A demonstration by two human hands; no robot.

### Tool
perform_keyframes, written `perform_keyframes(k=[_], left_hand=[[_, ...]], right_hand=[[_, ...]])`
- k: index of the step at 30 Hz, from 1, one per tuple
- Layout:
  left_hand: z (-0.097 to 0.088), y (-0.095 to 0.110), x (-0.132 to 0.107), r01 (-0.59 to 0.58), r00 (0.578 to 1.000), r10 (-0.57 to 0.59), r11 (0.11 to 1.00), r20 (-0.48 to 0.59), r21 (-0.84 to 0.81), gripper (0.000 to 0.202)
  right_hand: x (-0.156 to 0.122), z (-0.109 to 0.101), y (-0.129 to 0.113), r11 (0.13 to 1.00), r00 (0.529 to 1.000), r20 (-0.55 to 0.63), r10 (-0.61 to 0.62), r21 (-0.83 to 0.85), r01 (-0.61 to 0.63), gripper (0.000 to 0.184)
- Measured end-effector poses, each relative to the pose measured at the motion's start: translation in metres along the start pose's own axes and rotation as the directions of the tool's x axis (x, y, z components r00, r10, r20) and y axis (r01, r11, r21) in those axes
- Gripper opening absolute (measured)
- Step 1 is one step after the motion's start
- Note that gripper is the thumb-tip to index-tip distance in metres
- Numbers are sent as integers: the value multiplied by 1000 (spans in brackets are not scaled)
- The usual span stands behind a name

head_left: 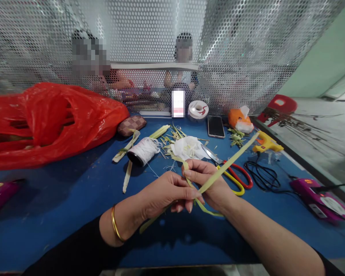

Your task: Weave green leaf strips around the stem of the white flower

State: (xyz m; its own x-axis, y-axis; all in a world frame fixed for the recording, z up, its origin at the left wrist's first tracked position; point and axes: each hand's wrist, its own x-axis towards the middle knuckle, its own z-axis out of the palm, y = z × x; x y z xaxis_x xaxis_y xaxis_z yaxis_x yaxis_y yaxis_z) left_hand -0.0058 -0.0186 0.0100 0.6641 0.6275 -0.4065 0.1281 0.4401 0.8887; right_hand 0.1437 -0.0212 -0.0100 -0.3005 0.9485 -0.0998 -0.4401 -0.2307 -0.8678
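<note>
Where the blue table lies bare to the left of the hands, a crumpled red plastic bag sits far beyond the left hand, against the perforated metal screen that closes off the back of the table. Ahead of the left hand, a spool of white thread lies on its side among leaf scraps. The left hand and the right hand meet, touching, both pinched on a pale green leaf strip. Its long end slants up and away to the right. Just right of the right hand lie scissors, then a black cord and, farther off, a yellow glue gun. Well to the right a purple device rests near the table edge, with a red stool and a pale green wall beyond.
</note>
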Motion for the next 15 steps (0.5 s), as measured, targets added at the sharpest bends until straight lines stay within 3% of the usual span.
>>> perform_keyframes(k=[8,15], left_hand=[[-2,-2,0,5,1000,-5,1000,13,15,24],[-3,4,3,-150,977,121,975,-176,-163,35]], right_hand=[[0,1,1,1000,1000,-4,29,4,-29,25],[5,-7,-9,986,987,-157,-27,-168,0,29]])
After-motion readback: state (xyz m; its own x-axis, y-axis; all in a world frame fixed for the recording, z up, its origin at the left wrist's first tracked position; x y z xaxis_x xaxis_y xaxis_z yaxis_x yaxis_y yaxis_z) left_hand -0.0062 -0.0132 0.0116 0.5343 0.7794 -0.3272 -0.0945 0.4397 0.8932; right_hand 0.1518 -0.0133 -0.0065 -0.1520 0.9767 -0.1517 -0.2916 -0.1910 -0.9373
